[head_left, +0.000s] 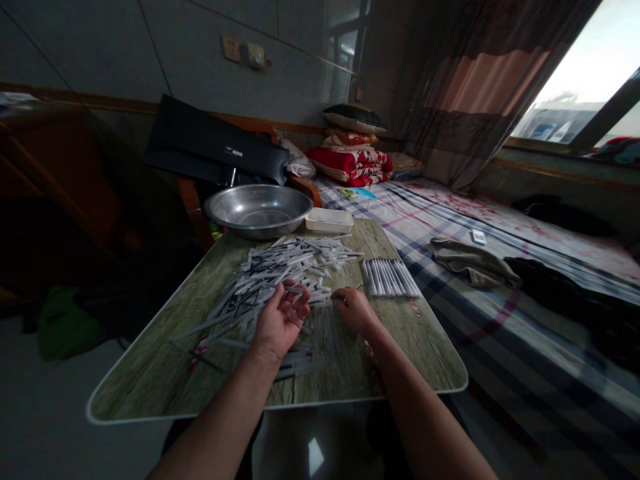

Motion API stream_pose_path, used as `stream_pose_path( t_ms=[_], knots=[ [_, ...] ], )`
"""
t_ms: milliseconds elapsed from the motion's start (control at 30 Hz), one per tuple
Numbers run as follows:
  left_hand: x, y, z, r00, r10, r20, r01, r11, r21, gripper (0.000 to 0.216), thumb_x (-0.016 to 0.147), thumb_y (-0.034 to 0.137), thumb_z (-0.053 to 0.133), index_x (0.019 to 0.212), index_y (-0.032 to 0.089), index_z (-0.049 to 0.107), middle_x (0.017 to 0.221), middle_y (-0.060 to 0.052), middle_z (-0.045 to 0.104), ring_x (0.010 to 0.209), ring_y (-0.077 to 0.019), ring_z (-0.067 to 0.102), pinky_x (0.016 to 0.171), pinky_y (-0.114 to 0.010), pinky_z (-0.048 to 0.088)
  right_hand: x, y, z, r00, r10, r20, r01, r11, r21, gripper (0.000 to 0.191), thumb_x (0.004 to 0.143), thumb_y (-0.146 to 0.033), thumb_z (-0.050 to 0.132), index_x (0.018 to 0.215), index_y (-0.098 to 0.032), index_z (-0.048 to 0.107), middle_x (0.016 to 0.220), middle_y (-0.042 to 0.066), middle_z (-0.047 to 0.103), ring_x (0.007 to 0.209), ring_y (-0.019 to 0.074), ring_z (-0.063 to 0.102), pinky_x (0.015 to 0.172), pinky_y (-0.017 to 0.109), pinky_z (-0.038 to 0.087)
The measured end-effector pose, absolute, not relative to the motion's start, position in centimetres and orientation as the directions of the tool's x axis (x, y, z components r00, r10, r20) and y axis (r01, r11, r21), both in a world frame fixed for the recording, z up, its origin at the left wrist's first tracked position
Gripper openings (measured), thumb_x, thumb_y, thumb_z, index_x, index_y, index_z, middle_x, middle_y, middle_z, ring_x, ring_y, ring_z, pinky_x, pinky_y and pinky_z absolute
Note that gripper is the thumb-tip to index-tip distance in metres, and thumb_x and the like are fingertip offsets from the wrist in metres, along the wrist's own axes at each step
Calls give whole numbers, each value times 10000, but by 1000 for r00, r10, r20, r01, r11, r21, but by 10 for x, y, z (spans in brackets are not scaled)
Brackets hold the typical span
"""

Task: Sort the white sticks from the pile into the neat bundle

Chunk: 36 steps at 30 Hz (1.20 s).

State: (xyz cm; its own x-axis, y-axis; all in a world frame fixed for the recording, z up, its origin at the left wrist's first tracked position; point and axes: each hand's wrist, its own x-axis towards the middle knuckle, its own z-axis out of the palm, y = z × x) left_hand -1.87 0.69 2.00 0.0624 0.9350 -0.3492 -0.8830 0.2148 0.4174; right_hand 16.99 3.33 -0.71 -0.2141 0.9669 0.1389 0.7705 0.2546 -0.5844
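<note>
A loose heap of thin white and grey sticks (280, 270) covers the middle of a small wood-patterned table (165, 373). My left hand (280, 320) lies palm up on the near edge of the heap, fingers curled around a few sticks. My right hand (353, 308) rests knuckles up just right of it, fingers pinched on sticks at the heap's edge. A neat row of white sticks (390, 277) lies side by side to the right of my right hand.
A metal basin (257, 210) and a shallow white tray (329, 220) stand at the table's far edge. A bed with a striped sheet (500, 320), folded cloth (470, 263) and stacked bedding (357, 163) lies to the right. A black case (215, 143) sits behind the basin.
</note>
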Motion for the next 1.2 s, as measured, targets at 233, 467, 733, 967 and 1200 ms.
stream_pose_path(
  t_ms=[233, 467, 733, 967, 1200],
  knots=[
    [-22, 7, 19, 49, 932, -358, -898, 198, 393, 231, 944, 253, 465, 854, 141, 646, 705, -47, 684, 562, -153, 655, 465, -232, 490, 172, 35, -8, -135, 981, 136, 771, 190, -608, 291, 791, -81, 519, 1018, -140, 691, 900, 73, 706, 811, 175, 636, 757, 247, 445],
    [-23, 7, 20, 82, 934, -347, -907, 214, 362, 238, 935, 259, 471, 819, 144, 644, 687, -49, 666, 541, -143, 624, 453, -223, 471, 165, 40, -2, -174, 952, 253, 815, 284, -505, 230, 832, -128, 537, 997, -146, 697, 994, 99, 633, 914, 183, 600, 856, 275, 434],
    [-23, 5, 24, 102, 926, -365, -892, 248, 379, 188, 915, 247, 498, 825, 150, 630, 687, -50, 678, 531, -143, 628, 453, -224, 477, 133, 78, 20, -350, 934, 69, 918, 357, -173, 294, 907, -152, 433, 933, -116, 724, 950, 165, 683, 915, 230, 635, 823, 301, 444],
    [-22, 4, 26, 98, 929, -358, -892, 241, 382, 164, 899, 243, 528, 815, 148, 633, 686, -52, 676, 532, -142, 628, 454, -224, 468, 117, 97, 23, -429, 903, -28, 900, 425, -97, 276, 840, -147, 520, 1022, -99, 721, 1014, 186, 713, 1009, 260, 645, 856, 309, 461],
    [-22, 3, 26, 111, 930, -349, -889, 250, 383, 211, 932, 243, 466, 824, 148, 621, 684, -48, 669, 522, -145, 619, 444, -229, 466, 109, 112, 28, -482, 863, -151, 875, 483, -35, 281, 788, -104, 559, 994, -96, 750, 1022, 189, 725, 972, 262, 677, 819, 286, 493]
  ],
)
